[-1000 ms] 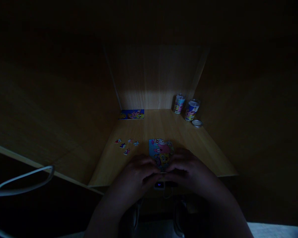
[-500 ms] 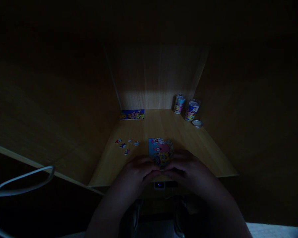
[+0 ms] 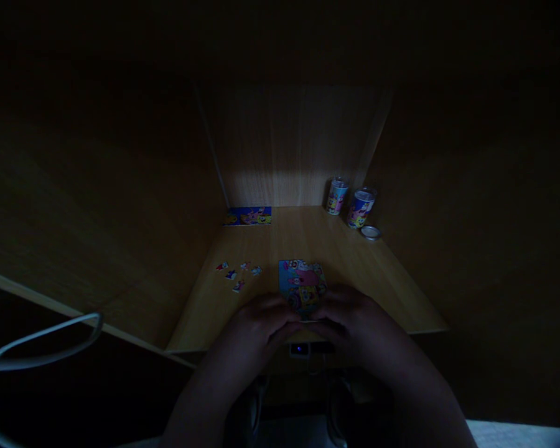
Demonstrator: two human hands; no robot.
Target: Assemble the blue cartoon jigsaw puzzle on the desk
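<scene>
The scene is very dark. A partly joined cartoon puzzle point(image 3: 302, 283) lies on the wooden desk point(image 3: 382, 280) near its front edge. My left hand point(image 3: 261, 326) and my right hand point(image 3: 350, 317) rest side by side on the puzzle's near edge, fingers curled and pressed down on it. The fingertips meet at the middle. Several loose puzzle pieces point(image 3: 238, 274) lie on the desk to the left of the puzzle, apart from both hands.
Two printed cans point(image 3: 350, 202) stand at the back right with a round lid point(image 3: 370, 233) beside them. A picture card point(image 3: 248, 216) leans at the back left. Wooden walls enclose the desk. A white curved tube point(image 3: 37, 339) shows at lower left.
Both hands have shifted very slightly on the puzzle's near edge, and the puzzle has moved a little away from me. Nothing else has moved.
</scene>
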